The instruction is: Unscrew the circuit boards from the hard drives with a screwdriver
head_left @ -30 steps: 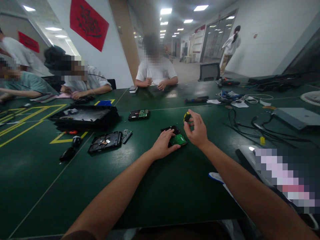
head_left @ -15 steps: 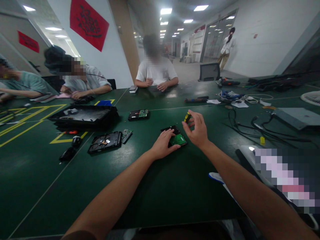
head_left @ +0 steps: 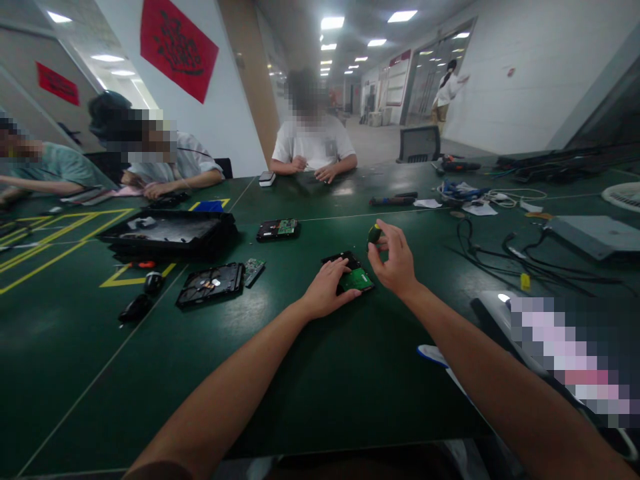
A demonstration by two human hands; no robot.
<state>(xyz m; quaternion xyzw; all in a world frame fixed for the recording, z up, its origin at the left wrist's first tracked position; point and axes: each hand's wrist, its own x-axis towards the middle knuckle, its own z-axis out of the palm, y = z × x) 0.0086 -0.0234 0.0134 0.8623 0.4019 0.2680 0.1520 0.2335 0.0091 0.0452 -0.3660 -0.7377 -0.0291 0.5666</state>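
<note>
A hard drive (head_left: pixel 356 279) with a green circuit board lies on the dark green table in front of me. My left hand (head_left: pixel 331 283) rests across its left side, fingers over the top and thumb at the near edge, holding it. Just right of and above the drive, my right hand (head_left: pixel 393 257) pinches the yellow and black handle of a screwdriver (head_left: pixel 374 233). The screwdriver's shaft and tip cannot be made out. Further left lie another hard drive (head_left: pixel 279 229), a black drive body (head_left: pixel 211 284) and a small circuit board (head_left: pixel 254 272).
Black trays (head_left: pixel 170 233) are stacked at the left, with a dark tool (head_left: pixel 137 307) in front. To the right are black cables (head_left: pixel 515 250), a grey metal box (head_left: pixel 595 235) and a partly blurred-out device (head_left: pixel 550 347). A person (head_left: pixel 314 143) sits across the table.
The screwdriver handle has turned in my right hand, whose fingers shifted slightly. My left hand and the hard drive have stayed put. A person in the background has moved nearer the wall.
</note>
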